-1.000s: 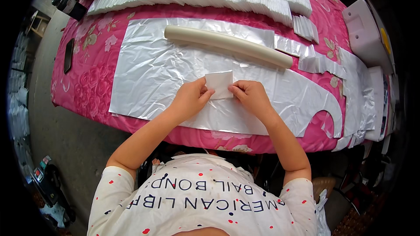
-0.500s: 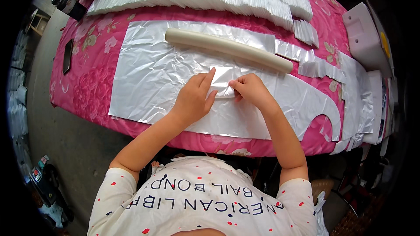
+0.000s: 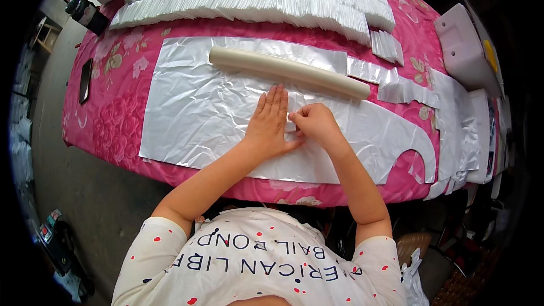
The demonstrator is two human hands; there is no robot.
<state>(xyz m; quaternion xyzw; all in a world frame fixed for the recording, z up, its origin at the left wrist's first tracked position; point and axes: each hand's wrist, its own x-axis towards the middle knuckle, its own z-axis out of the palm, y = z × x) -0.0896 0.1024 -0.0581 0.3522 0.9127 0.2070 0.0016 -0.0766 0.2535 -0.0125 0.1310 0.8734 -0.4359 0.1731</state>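
Note:
My left hand [image 3: 268,122] lies flat with its fingers stretched out, pressing on a small folded piece of white plastic film [image 3: 291,127] that is mostly hidden under it. Beside it, my right hand [image 3: 316,126] is closed in a pinch at the right edge of that same folded piece. Both rest over a large, shiny white plastic bag [image 3: 184,99] spread flat, with a curved cut-out at its right end. A cream-coloured tube [image 3: 289,72] lies across the bag, just beyond my fingers.
Long rows of folded white plastic pieces [image 3: 243,5] stand along the far side of the pink flowered tablecloth [image 3: 119,119]. Left are a phone [image 3: 85,81] and a dark bottle [image 3: 86,15]. Right are a white foam box [image 3: 467,48], a folded strip [image 3: 408,90] and more bags [image 3: 453,119].
My left hand has flattened over the folded film, covering most of it. My right hand still pinches its edge. The whole view has shifted slightly.

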